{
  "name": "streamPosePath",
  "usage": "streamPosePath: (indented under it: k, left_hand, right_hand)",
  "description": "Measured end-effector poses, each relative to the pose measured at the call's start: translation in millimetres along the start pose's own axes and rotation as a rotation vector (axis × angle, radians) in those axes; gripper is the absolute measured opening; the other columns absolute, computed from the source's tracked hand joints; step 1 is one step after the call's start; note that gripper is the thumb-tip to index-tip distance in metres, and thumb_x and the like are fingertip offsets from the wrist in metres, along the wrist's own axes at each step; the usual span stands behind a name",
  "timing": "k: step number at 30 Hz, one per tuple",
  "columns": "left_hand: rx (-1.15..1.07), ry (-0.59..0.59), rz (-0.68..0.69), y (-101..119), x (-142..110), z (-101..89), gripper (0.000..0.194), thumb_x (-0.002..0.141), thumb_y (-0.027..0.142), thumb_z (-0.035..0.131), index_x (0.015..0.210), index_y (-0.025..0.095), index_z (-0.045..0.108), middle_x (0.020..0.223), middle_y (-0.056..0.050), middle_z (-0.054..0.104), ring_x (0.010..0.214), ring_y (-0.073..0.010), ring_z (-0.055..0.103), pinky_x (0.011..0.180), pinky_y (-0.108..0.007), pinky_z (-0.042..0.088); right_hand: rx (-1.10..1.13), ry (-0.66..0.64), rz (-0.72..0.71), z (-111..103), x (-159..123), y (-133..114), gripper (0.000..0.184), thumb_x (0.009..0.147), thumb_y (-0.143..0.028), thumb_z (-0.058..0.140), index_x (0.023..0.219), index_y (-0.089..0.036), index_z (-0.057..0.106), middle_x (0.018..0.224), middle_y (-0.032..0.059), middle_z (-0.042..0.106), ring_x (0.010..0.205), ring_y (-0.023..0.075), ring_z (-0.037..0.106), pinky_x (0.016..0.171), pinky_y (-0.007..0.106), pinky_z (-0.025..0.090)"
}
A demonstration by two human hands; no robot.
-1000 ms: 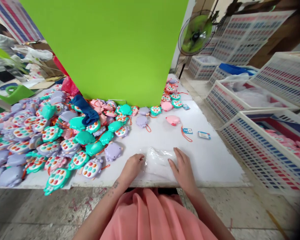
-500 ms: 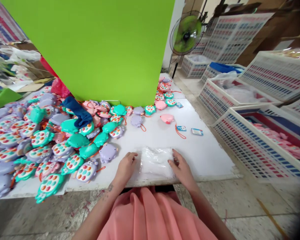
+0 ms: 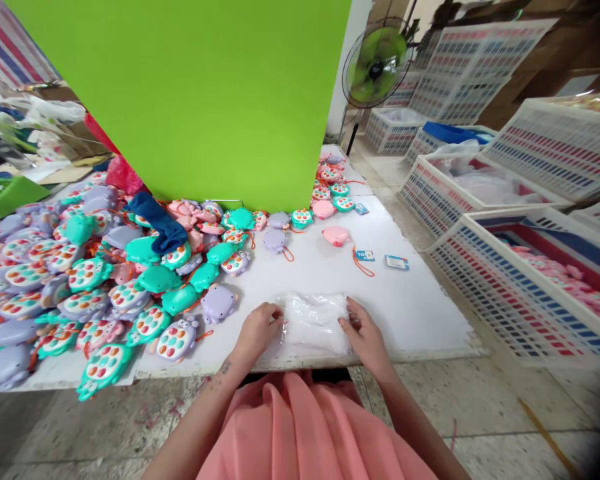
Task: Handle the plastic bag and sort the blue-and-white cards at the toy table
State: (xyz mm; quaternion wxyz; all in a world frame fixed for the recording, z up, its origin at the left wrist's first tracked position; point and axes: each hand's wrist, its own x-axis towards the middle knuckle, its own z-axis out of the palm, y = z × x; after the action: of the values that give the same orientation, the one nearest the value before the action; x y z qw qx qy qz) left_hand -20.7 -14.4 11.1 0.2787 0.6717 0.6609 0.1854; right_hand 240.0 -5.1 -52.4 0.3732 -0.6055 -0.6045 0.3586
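A clear plastic bag (image 3: 314,323) lies flat on the white tabletop near its front edge. My left hand (image 3: 261,329) pinches the bag's left edge between thumb and fingers. At the right edge, my right hand (image 3: 364,329) grips the bag with thumb and curled fingers. Left of my left hand sit a purple animal-shaped toy (image 3: 219,303) and another purple toy with coloured buttons (image 3: 177,341). Beyond the bag lie a pink toy (image 3: 335,235), a blue tag (image 3: 365,255) with an orange loop, and a second tag (image 3: 397,262).
A heap of turquoise, purple and pink toys (image 3: 87,273) covers the table's left side, a dark blue cloth (image 3: 159,223) on top. Behind stands a tall green panel (image 3: 190,100). White plastic crates (image 3: 520,293) and a fan (image 3: 377,67) are at the right.
My left hand has moved slightly right and closed on the bag's left edge, where there was a small gap before. My right hand stays at the right edge.
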Motion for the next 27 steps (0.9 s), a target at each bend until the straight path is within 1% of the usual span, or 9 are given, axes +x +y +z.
streamPosePath:
  k: [2, 5, 9, 12, 15, 18, 21, 24, 27]
  left_hand:
    - [-0.008, -0.023, -0.002, 1, -3, -1.6, 0.004, 0.077, 0.022, 0.061, 0.078, 0.019, 0.064, 0.082, -0.002, 0.065, 0.074, -0.0160, 0.058, 0.068, -0.026, 0.041]
    - [-0.066, -0.052, 0.037, 2, -8, -2.4, 0.009, 0.077, 0.026, 0.064, 0.072, 0.018, 0.064, 0.075, -0.001, 0.064, 0.071, -0.0153, 0.057, 0.066, -0.026, 0.041]
    - [-0.219, 0.001, 0.248, 1, -14, 2.8, 0.010, 0.082, 0.026, 0.062, 0.081, 0.019, 0.068, 0.081, -0.003, 0.065, 0.076, -0.0147, 0.059, 0.069, -0.026, 0.046]
    - [-0.217, 0.111, 0.437, 0, -16, 9.9, 0.012, 0.085, 0.025, 0.059, 0.088, 0.021, 0.069, 0.092, -0.006, 0.067, 0.087, -0.0170, 0.058, 0.078, -0.032, 0.048]
    - [-0.208, 0.159, 0.549, -3, -17, 15.6, 0.013, 0.087, 0.023, 0.055, 0.091, 0.021, 0.067, 0.104, -0.006, 0.067, 0.099, -0.0184, 0.057, 0.086, -0.037, 0.049]
    - [-0.116, 0.075, 0.607, -6, -16, 16.6, 0.021, 0.088, 0.029, 0.054, 0.105, 0.019, 0.063, 0.116, -0.008, 0.063, 0.117, -0.0208, 0.051, 0.096, -0.041, 0.046]
    - [0.106, -0.041, 0.658, -6, -15, 13.0, 0.039, 0.088, 0.037, 0.053, 0.121, 0.016, 0.055, 0.130, -0.011, 0.053, 0.129, -0.0238, 0.039, 0.102, -0.043, 0.040]
    - [0.291, -0.101, 0.709, -3, -13, 8.7, 0.048, 0.089, 0.041, 0.050, 0.128, 0.015, 0.049, 0.136, -0.012, 0.047, 0.133, -0.0260, 0.033, 0.106, -0.046, 0.034]
    - [0.367, -0.143, 0.733, 2, -10, 6.8, 0.055, 0.087, 0.045, 0.050, 0.132, 0.015, 0.044, 0.135, -0.013, 0.048, 0.131, -0.0268, 0.035, 0.106, -0.046, 0.032]
  right_hand:
    - [-0.022, 0.008, -0.015, 0, 0, 0, 0.053, 0.081, -0.041, 0.051, 0.128, -0.017, 0.047, 0.116, 0.0128, 0.058, 0.095, 0.0246, 0.058, 0.086, 0.042, 0.047]
    - [-0.043, 0.003, -0.023, 0, 1, -2, 0.052, 0.082, -0.040, 0.050, 0.127, -0.017, 0.047, 0.115, 0.0122, 0.058, 0.092, 0.0238, 0.058, 0.083, 0.041, 0.048]
    - [-0.054, -0.001, -0.033, 0, 3, -7, 0.049, 0.081, -0.038, 0.049, 0.125, -0.017, 0.048, 0.114, 0.0115, 0.057, 0.085, 0.0222, 0.058, 0.080, 0.040, 0.049]
    - [-0.056, -0.006, -0.033, 1, 5, -9, 0.048, 0.081, -0.038, 0.048, 0.124, -0.017, 0.048, 0.115, 0.0117, 0.057, 0.083, 0.0218, 0.058, 0.080, 0.040, 0.049]
    - [-0.039, -0.008, -0.026, 2, 5, -9, 0.046, 0.081, -0.037, 0.048, 0.123, -0.018, 0.049, 0.115, 0.0110, 0.056, 0.084, 0.0211, 0.058, 0.080, 0.039, 0.049]
    - [-0.031, -0.005, -0.017, 2, 3, -10, 0.045, 0.081, -0.036, 0.048, 0.122, -0.019, 0.050, 0.114, 0.0101, 0.057, 0.085, 0.0212, 0.059, 0.081, 0.038, 0.049]
    - [-0.027, -0.006, -0.015, 2, 2, -12, 0.044, 0.081, -0.035, 0.047, 0.122, -0.019, 0.051, 0.114, 0.0097, 0.058, 0.086, 0.0213, 0.058, 0.080, 0.038, 0.049]
    - [-0.019, -0.003, -0.022, 2, 2, -13, 0.043, 0.081, -0.035, 0.048, 0.121, -0.019, 0.052, 0.113, 0.0094, 0.059, 0.086, 0.0213, 0.059, 0.080, 0.037, 0.049]
    - [-0.001, -0.003, -0.022, 2, 3, -12, 0.042, 0.081, -0.035, 0.048, 0.120, -0.020, 0.054, 0.113, 0.0092, 0.060, 0.089, 0.0218, 0.059, 0.082, 0.038, 0.048]
